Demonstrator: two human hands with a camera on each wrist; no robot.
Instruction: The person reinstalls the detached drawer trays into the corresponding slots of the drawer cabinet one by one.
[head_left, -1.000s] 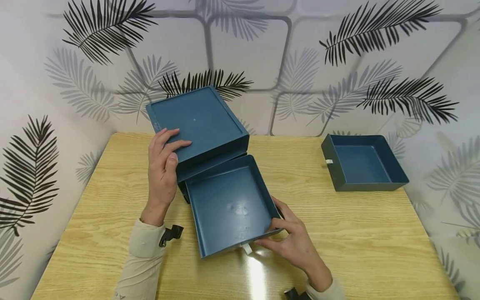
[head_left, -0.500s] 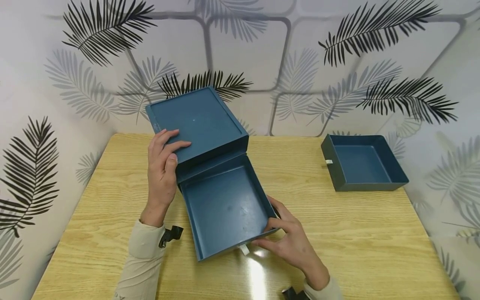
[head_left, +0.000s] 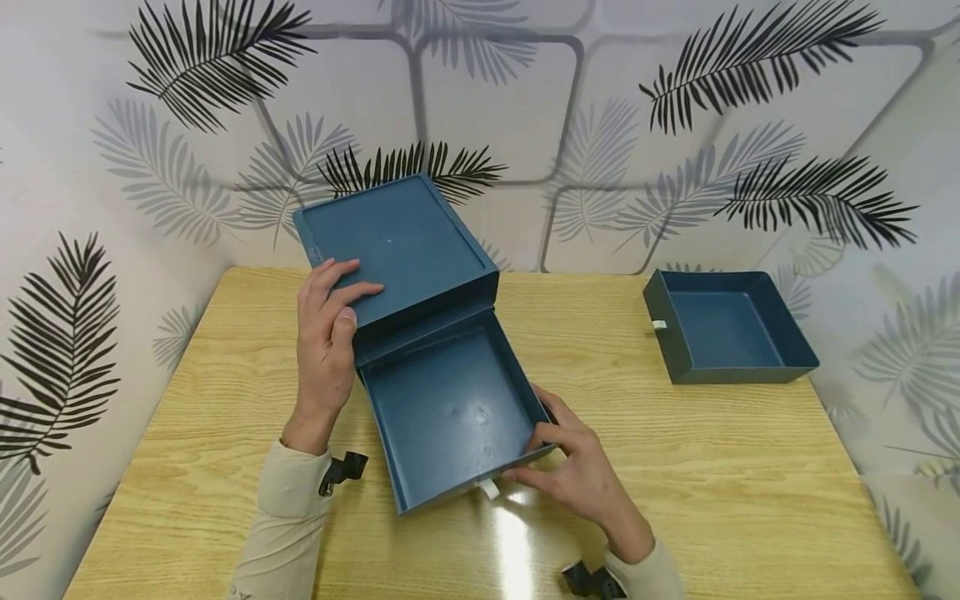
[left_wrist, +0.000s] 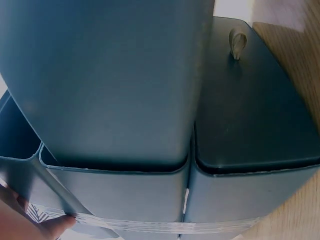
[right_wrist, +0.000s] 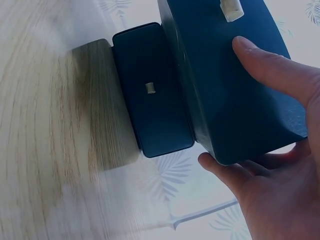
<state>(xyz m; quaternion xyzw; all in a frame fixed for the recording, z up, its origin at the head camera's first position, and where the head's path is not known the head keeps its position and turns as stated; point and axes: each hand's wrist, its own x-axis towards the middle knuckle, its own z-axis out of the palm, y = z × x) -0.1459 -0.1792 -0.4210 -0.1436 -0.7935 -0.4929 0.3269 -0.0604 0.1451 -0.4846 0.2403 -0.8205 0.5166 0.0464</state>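
Note:
A dark blue drawer cabinet (head_left: 405,242) stands at the back left of the table. My left hand (head_left: 324,350) rests on its upper left edge, fingers spread on the top, thumb at the side near the front. A matching drawer (head_left: 450,408) juts from the middle slot, its rear end inside. Its front carries a white pull tab (head_left: 489,488). My right hand (head_left: 573,467) grips this drawer's front right corner, thumb on the front, fingers round the side. In the left wrist view, a shut lower drawer (left_wrist: 250,105) with a loop tab lies beside it; the upper slot (left_wrist: 17,135) is empty.
Another empty blue drawer (head_left: 723,329) with a white tab sits at the table's back right. The wooden table (head_left: 180,467) meets a leaf-patterned backdrop (head_left: 487,108) at the back and sides. Clear tape (left_wrist: 150,225) runs along the cabinet's side.
The drawer's rear end has gone from overlapping the slot's edge to inside it, shifting slightly left and inward. My right hand has moved with it; the left hand stays on the cabinet.

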